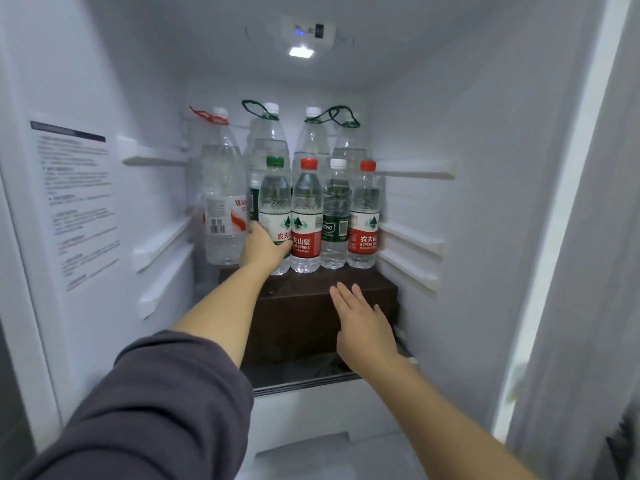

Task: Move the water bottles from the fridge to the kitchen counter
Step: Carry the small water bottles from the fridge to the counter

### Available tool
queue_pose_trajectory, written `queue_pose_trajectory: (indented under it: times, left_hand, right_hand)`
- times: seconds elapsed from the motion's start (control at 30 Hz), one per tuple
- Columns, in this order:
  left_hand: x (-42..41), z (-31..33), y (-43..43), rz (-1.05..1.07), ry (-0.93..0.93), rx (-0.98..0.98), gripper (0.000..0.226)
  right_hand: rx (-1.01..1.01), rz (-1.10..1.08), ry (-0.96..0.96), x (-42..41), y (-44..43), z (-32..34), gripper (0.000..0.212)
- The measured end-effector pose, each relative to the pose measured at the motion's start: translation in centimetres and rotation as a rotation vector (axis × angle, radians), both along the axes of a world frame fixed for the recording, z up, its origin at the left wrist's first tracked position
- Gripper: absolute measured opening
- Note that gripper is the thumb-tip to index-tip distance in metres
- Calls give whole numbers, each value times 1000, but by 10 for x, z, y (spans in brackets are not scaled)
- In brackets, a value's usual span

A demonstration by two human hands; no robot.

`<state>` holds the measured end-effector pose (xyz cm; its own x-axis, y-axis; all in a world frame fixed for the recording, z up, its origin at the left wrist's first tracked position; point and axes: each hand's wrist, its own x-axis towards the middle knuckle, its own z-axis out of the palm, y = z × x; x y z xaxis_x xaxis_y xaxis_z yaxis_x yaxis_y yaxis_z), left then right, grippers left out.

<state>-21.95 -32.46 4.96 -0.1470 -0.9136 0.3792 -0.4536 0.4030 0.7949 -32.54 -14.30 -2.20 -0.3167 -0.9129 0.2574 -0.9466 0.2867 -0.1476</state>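
Observation:
Several water bottles stand on a dark brown box (311, 306) inside the open fridge. The front row holds a green-capped bottle (275, 199), a red-capped bottle (305, 216), a white-capped green-label bottle (335, 216) and another red-capped bottle (364, 216). A large bottle with a red and white label (223, 202) is at the left, and taller bottles with cord handles (313, 140) stand behind. My left hand (263, 249) grips the green-capped bottle low down. My right hand (363, 323) hovers flat, fingers straight, before the box, holding nothing.
White fridge walls with shelf rails (412, 168) close in on both sides. A printed notice (78, 202) is on the left wall. A lamp (302, 51) glows in the ceiling. A white drawer (329, 403) lies below the box; the door edge (561, 237) stands at right.

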Motion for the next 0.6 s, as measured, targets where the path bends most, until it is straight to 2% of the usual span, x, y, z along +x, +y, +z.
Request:
queue_pose_trajectory:
  times: [0.13, 0.37, 0.6]
  left_hand:
    - [1, -1, 2, 29, -11, -50, 66]
    - [31, -8, 31, 78, -28, -132, 69]
    - [57, -17, 50, 45, 154, -225, 70]
  right_hand:
    - [14, 11, -31, 0, -1, 5, 93]
    - [26, 15, -50, 2, 3, 9, 91]
    - [25, 22, -32, 4, 4, 17, 81]
